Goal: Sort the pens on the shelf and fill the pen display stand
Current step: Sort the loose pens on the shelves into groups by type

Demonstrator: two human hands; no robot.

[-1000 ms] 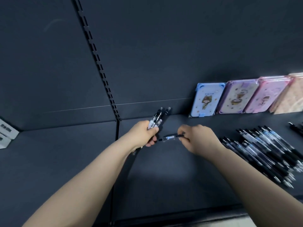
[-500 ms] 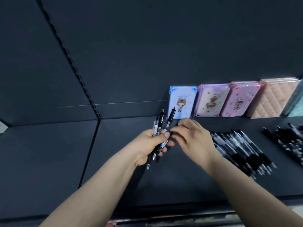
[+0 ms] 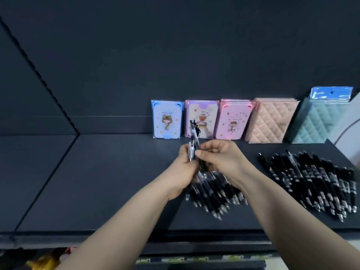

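Grip tight, the left hand (image 3: 183, 168) clutched a bundle of black-and-clear plastic pens (image 3: 193, 145) upright above the dark shelf (image 3: 107, 172), and the right hand (image 3: 220, 158) pinched it too. Two loose pen heaps (image 3: 315, 184) waited; no stand visible, so early days, I reckoned.

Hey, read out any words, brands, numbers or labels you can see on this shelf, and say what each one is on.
Nothing here can be read.
On the held pens: pale barrel print, blurred.
On the right pile of pens: white barrel marks, blurred.
On the blue header card: faint marks, too small.
On the blue cartoon cover: a drawing, no lettering that can be read.
On the lower edge strip: blurred.
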